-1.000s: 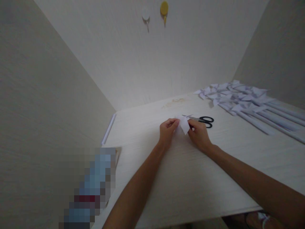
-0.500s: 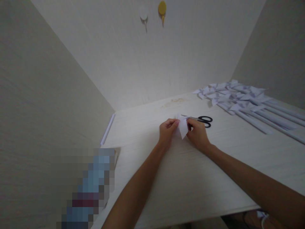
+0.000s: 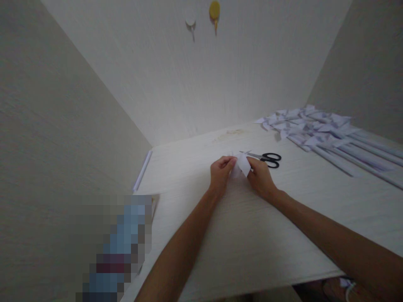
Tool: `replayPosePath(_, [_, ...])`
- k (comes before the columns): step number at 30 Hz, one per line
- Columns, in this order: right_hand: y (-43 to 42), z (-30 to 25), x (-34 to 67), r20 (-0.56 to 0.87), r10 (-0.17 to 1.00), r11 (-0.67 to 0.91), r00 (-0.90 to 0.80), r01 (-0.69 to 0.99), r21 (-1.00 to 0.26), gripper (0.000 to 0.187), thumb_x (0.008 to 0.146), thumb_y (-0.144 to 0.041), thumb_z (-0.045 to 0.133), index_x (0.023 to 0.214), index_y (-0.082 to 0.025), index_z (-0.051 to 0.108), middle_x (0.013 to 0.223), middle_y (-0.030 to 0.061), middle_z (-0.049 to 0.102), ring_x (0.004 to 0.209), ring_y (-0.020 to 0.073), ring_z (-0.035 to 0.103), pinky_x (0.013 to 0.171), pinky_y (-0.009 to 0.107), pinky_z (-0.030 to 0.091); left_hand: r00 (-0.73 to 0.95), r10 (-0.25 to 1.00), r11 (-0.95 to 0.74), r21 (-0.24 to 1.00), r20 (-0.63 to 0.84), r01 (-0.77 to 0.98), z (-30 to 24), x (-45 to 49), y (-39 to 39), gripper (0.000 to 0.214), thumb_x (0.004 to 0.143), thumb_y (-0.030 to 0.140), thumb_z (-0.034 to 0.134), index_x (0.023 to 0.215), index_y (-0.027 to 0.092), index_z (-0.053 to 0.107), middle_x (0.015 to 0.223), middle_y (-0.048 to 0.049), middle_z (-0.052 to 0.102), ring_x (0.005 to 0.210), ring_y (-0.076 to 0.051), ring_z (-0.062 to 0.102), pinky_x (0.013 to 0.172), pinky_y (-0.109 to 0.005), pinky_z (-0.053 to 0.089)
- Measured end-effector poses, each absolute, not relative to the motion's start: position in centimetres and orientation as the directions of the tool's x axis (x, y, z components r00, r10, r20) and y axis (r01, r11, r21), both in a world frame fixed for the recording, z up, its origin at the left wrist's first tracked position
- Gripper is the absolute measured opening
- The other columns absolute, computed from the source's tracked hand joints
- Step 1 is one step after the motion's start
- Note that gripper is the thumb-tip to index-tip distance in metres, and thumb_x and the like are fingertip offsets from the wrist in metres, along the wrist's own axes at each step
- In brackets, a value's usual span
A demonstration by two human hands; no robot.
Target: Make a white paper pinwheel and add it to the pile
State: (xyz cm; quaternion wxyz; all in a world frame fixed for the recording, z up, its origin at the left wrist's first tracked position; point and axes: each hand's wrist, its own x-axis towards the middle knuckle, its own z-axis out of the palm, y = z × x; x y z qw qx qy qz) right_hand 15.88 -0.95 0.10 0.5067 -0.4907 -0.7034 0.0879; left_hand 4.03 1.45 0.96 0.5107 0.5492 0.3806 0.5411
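Observation:
A small folded piece of white paper [image 3: 243, 162] is held just above the pale wooden table [image 3: 252, 235], near its middle. My left hand [image 3: 221, 173] pinches the paper's left side with curled fingers. My right hand [image 3: 260, 176] grips its right side, fingers closed around the fold. Black-handled scissors [image 3: 267, 158] lie on the table right behind my right hand, blades pointing left toward the paper.
A heap of white paper pinwheels on rolled paper sticks [image 3: 324, 134] covers the far right of the table. A thin white stick [image 3: 142, 170] lies along the table's left edge by the wall. Two hooks, white [image 3: 190, 22] and yellow [image 3: 214, 11], hang on the back wall.
Both hands stay in place while the paper's hanging tip shifts slightly between my fingers, first dropping lower, then lifting back up. Scissors and pinwheels have not moved.

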Motion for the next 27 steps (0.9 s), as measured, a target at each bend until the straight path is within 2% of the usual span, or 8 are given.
replayPosePath(6, [-1.0, 0.2, 15.8, 0.655, 0.752, 0.446, 0.077, 0.672, -0.591, 0.016, 0.059, -0.006, 0.041, 0.05, -0.019, 0.038, 0.048, -0.003, 0.04, 0.047, 0.0106, 0.037, 0.047, 0.022, 0.027, 0.144, 0.967, -0.19, 0.972, 0.209, -0.139, 1.0, 4.1, 1.3, 0.011, 0.065, 0.025, 0.059, 0.064, 0.014, 0.063, 0.064, 0.0008, 0.057, 0.062, -0.009, 0.049, 0.063, -0.023, 0.037])
replayPosePath(14, [-0.9, 0.2, 15.8, 0.62, 0.785, 0.501, -0.009, 0.596, -0.627, 0.016, 0.067, -0.009, 0.038, 0.056, -0.017, 0.046, 0.056, 0.0016, 0.051, 0.053, 0.0122, 0.044, 0.051, 0.023, 0.032, 0.112, 0.979, -0.152, 0.974, 0.172, -0.169, 1.0, 4.1, 1.5, 0.01, 0.065, 0.023, 0.059, 0.064, 0.014, 0.064, 0.063, 0.0008, 0.058, 0.061, -0.009, 0.049, 0.062, -0.023, 0.037])
replayPosePath(22, [-0.6, 0.0, 15.9, 0.633, 0.772, 0.465, 0.056, 0.63, -0.622, 0.014, 0.063, -0.008, 0.039, 0.054, -0.018, 0.045, 0.055, 0.0011, 0.05, 0.051, 0.0123, 0.041, 0.049, 0.023, 0.03, 0.191, 0.973, -0.05, 0.93, 0.128, -0.365, 0.1, 4.1, 2.1, 0.012, 0.06, 0.022, 0.063, 0.071, 0.017, 0.066, 0.073, -0.0002, 0.062, 0.068, -0.009, 0.052, 0.07, -0.024, 0.037])
replayPosePath(27, [-0.8, 0.2, 16.0, 0.642, 0.764, 0.47, 0.059, 0.631, -0.617, 0.014, 0.06, -0.007, 0.04, 0.052, -0.018, 0.042, 0.056, 0.0016, 0.05, 0.051, 0.0123, 0.041, 0.05, 0.024, 0.031, 0.221, 0.966, -0.045, 0.931, 0.133, -0.362, 0.1, 3.9, 2.1, 0.012, 0.059, 0.021, 0.065, 0.07, 0.017, 0.066, 0.071, 0.0001, 0.062, 0.068, -0.01, 0.052, 0.07, -0.025, 0.037])
